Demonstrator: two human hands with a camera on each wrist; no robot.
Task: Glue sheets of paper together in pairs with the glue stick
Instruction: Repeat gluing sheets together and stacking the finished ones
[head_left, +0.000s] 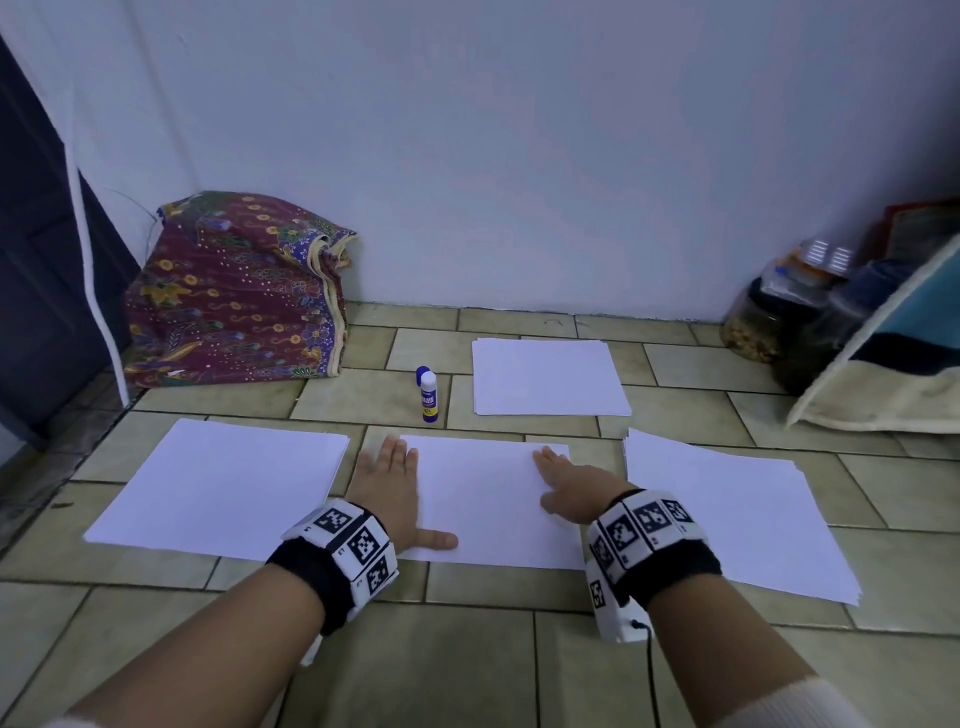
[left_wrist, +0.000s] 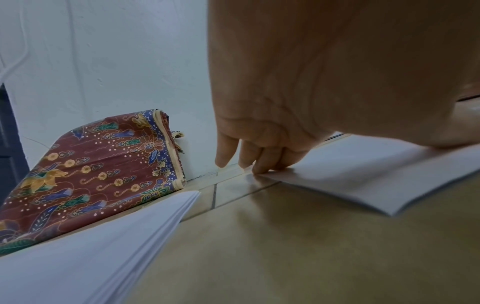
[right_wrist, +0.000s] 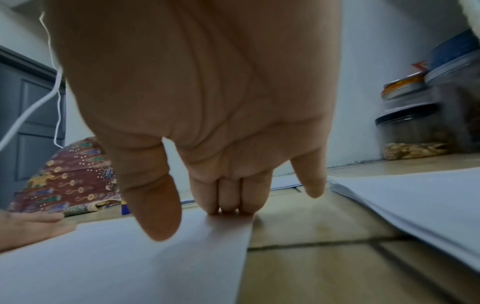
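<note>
Middle sheet (head_left: 483, 499) on floor (head_left: 467, 649) between left stack (head_left: 223, 483) and right stack (head_left: 737, 514), glue stick (head_left: 429, 396) behind it, far stack (head_left: 548, 376) right of glue stick, cloth bundle (head_left: 234, 291) far left, jars (head_left: 779, 312) far right.

The head view looks steeply down from above toward the wall at 12 o'clock, taking in the tiled floor (head_left: 519, 670) widely. Each wrist view sits very low and close under its palm, facing the same wall. Both share the middle sheet (head_left: 488, 499) and the batik bundle (head_left: 234, 296) at 10 o'clock.
</note>
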